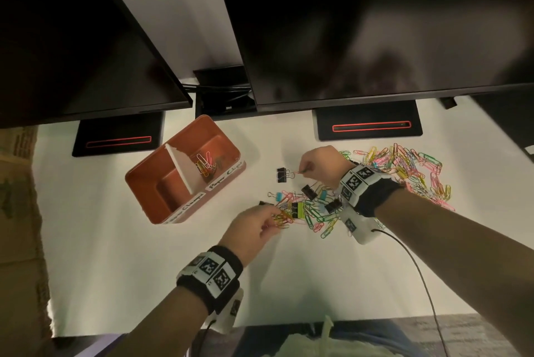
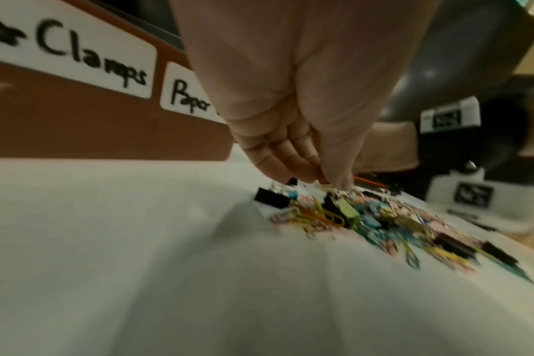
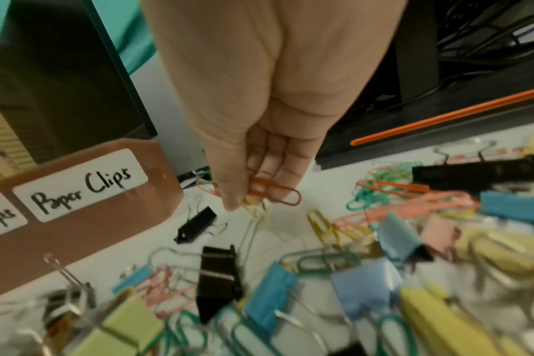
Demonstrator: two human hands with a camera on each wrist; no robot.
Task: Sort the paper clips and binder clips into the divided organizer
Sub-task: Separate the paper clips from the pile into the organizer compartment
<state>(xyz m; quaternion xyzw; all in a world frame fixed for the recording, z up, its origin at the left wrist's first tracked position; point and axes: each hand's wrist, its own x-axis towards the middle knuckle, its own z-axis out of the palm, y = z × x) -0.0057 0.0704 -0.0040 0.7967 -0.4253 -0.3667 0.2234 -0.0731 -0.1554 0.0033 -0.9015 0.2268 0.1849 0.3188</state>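
The orange divided organizer (image 1: 144,183) stands at the left, labelled "Clamps" (image 2: 86,60) and "Paper Clips" (image 3: 83,187). Several paper clips (image 1: 206,167) lie in its far compartment; the near one looks bare. My left hand (image 1: 273,219) pinches orange and yellow paper clips (image 1: 283,216) at the near edge of the mixed pile (image 1: 315,209); in the left wrist view its fingertips (image 2: 336,180) meet on the pile (image 2: 351,216). My right hand (image 1: 303,170) holds a small bunch of paper clips, an orange one (image 3: 275,190) foremost, above the table. Two black binder clips (image 1: 281,175) lie just left of it.
A large heap of coloured paper clips (image 1: 404,171) spreads behind my right wrist. Two dark monitors hang over the back of the white table, their black stands (image 1: 368,125) behind the clips. A cable (image 1: 416,264) trails from my right wrist. Cardboard (image 1: 20,212) borders the left side.
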